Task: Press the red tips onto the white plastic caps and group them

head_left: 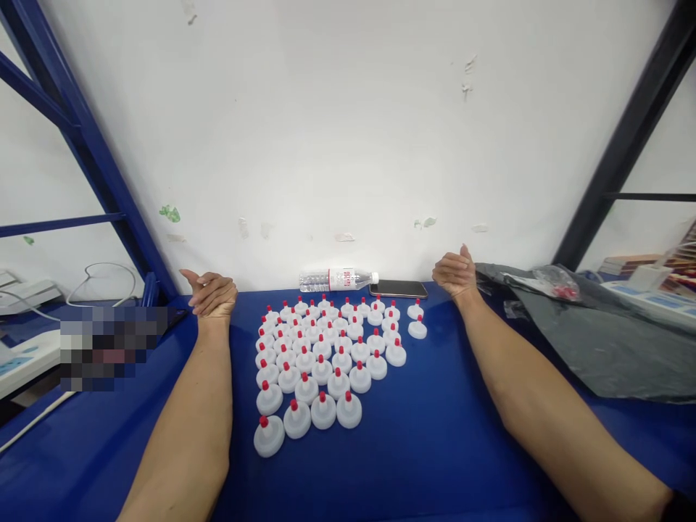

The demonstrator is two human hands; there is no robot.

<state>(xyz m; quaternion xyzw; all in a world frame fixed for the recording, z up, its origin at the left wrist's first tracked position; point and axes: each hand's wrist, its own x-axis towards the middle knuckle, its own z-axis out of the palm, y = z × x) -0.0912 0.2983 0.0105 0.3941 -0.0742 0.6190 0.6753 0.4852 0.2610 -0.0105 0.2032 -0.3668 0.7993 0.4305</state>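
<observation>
My left hand (214,293) is raised at the table's back left, palm turned up, fingers loosely bent and thumb apart, with nothing in it. At the back right, my right hand (455,274) stands with its thumb up and fingers half curled, holding nothing. Between my forearms, white round caps with red-tipped nozzles (322,370) stand upright in rough rows on the blue table (413,449). Neither hand touches them. A clear plastic bottle (340,280) lies on its side behind the caps, and a phone (399,289) lies flat beside its white cap.
A dark grey plastic bag (587,341) spreads over the right side, close to my right forearm. White power strips (27,362) and cables lie at the left. Blue metal frame posts (103,152) rise at the left, a dark post at the right; a white wall (348,130) stands behind.
</observation>
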